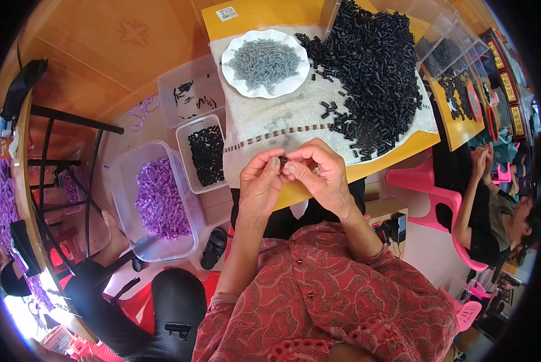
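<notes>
My left hand (263,181) and my right hand (320,177) meet over the near edge of the table. Between their pinched fingertips is a small black part (283,161), mostly covered by the fingers. Ahead of them on a pale cloth (246,114) stands a white scalloped plate (227,72) heaped with small clear grey pieces (264,62). To the right of the plate spreads a big pile of short black tubular parts (376,78). A few loose black parts (327,110) lie on the cloth between plate and pile.
Left of the table sit a white basket (183,136) of black pieces and a clear tub (125,181) of purple strips. A clear bin (169,114) holds scattered black pieces. Another person (494,223) sits at the right by a pink chair (424,181); someone's black-clad leg (177,308) is at left.
</notes>
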A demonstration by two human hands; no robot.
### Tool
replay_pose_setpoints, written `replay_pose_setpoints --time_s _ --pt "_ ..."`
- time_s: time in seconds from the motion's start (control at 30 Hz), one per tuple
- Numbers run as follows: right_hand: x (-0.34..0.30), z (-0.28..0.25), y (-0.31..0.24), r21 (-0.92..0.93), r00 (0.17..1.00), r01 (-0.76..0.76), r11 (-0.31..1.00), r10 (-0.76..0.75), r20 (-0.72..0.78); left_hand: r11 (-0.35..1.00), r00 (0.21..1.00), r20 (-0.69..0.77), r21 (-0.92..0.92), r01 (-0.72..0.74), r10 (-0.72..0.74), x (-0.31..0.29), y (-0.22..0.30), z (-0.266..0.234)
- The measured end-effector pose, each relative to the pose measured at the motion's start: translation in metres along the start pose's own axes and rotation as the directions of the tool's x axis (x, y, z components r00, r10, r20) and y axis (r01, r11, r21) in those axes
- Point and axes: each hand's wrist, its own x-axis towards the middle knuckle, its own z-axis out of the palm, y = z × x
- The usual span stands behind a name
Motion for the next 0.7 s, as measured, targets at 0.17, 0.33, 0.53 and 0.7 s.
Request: replay_pose_setpoints --time_s 0.17,0.33,0.53,0.7 --pt "0.001 0.0 -0.001 -0.139 0.998 0.062 0.988 -0.063 -0.006 0.997 0.998 -0.061 0.071 -0.028 0.033 0.001 -0.001 0.001" --pt "0.002 0.0 0.0 -0.074 0.992 0.125 0.989 -0.127 -0.017 0.995 0.999 -0.035 0.095 0.0 0.003 0.0 0.006 0.003" --pt "-0.003 0.0 0.008 -0.232 0.97 0.233 0.944 -0.243 -0.012 0.984 1.0 -0.01 0.177 0.006 -0.004 0.001 0.007 -0.001" --pt "-0.006 -0.001 0.005 -0.272 0.961 0.278 0.921 -0.266 0.081 0.986 0.999 0.043 0.167 0.015 -0.022 0.0 0.006 -0.002"
